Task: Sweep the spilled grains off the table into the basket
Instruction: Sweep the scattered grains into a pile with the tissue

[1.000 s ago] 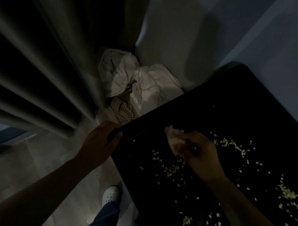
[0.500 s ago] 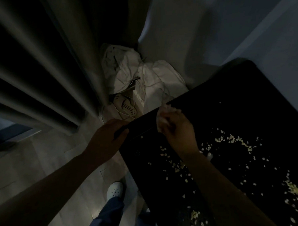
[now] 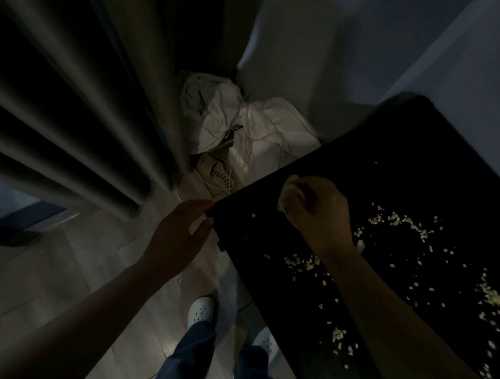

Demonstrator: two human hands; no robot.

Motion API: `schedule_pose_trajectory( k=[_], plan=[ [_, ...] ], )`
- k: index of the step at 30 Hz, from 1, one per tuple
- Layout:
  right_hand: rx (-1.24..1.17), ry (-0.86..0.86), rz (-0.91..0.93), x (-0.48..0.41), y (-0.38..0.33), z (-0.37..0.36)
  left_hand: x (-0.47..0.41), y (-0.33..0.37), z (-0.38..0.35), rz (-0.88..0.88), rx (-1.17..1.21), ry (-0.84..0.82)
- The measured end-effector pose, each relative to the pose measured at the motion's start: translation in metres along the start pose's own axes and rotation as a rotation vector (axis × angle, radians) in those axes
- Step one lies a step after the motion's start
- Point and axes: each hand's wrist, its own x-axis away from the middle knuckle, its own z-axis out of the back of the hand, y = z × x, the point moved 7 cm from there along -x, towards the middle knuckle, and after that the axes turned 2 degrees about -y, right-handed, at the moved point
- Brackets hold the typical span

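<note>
The right hand (image 3: 314, 206), cupped around a few grains (image 3: 396, 221), has been carried to the table's (image 3: 416, 156) left edge. The left hand (image 3: 180, 238) remains open against the corner. No basket is seen; most grains are left.

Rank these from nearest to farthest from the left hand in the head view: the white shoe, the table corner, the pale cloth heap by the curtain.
From the left hand:
1. Table corner, touching its fingertips, to the right.
2. White shoe, on the floor below it.
3. Pale cloth heap, beyond, beside the curtain.
</note>
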Motion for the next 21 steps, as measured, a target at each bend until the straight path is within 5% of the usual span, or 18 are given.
schedule_pose_trajectory(
  k=[7,14,21],
  plan=[
    [0.102,-0.164,0.134,0.020,-0.030,-0.085,0.014,-0.028,0.018,0.125,-0.022,-0.010],
    [0.325,-0.189,0.058,0.095,-0.006,-0.047,0.027,-0.051,0.018,0.205,0.006,-0.071],
    [0.220,0.069,0.036,0.087,-0.056,-0.051,0.035,-0.061,0.018,0.208,0.013,-0.113]
  ],
)
